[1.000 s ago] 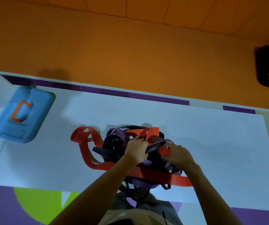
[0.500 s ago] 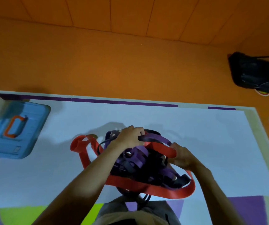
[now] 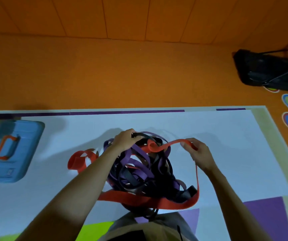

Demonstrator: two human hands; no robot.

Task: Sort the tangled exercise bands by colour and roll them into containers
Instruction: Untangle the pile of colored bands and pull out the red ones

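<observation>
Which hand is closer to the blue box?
Left. The left hand grips the band tangle right of the blue box; the right hand, pinching the red band, is farther right beyond the tangle.

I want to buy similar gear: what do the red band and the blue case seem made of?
Red band: likely matte rubber or latex; it curls in soft, flat loops. Blue case: seemingly hard moulded plastic, with a ribbed top and a slight sheen.
</observation>
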